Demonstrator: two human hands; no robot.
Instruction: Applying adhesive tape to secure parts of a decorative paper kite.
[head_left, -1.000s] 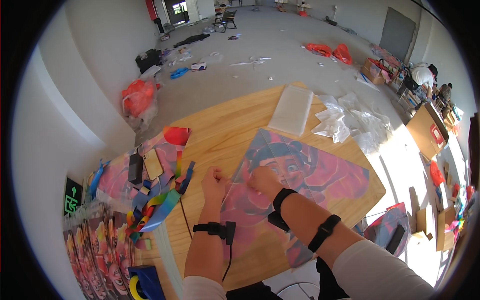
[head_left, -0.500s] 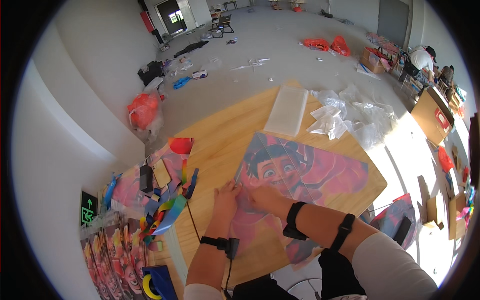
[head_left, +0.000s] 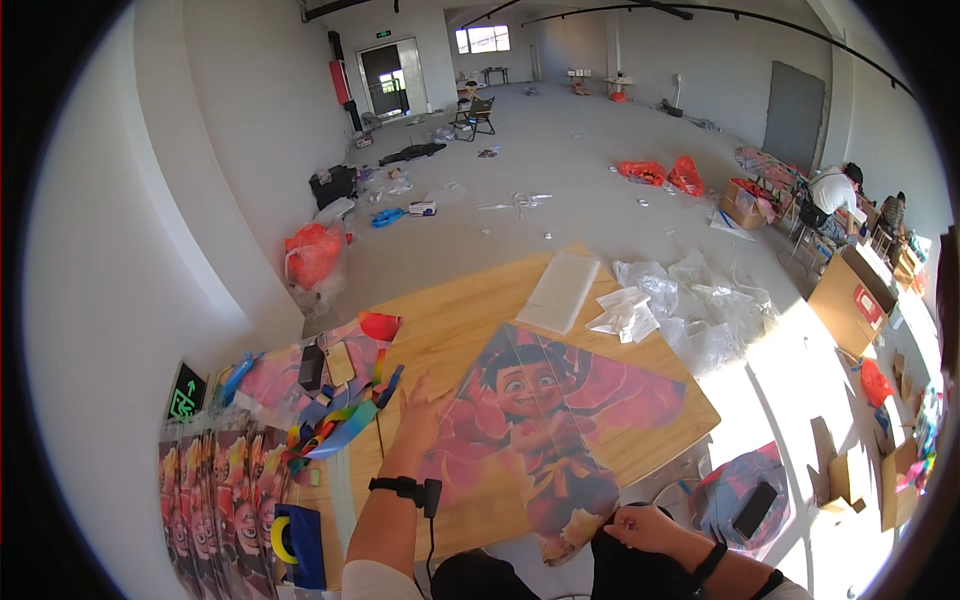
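On wooden table (head_left: 470, 315) | left hand (head_left: 420, 415) spread flat on kite (head_left: 545, 430) | right hand (head_left: 640, 525) pinching its bottom tip

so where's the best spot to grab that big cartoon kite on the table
Probably at its near bottom tip, coming from the table's near edge. The kite lies flat on the wooden table, so its middle offers nothing to pinch, but the tip overhangs the edge, where the right hand already is. The left hand rests flat on its left side.
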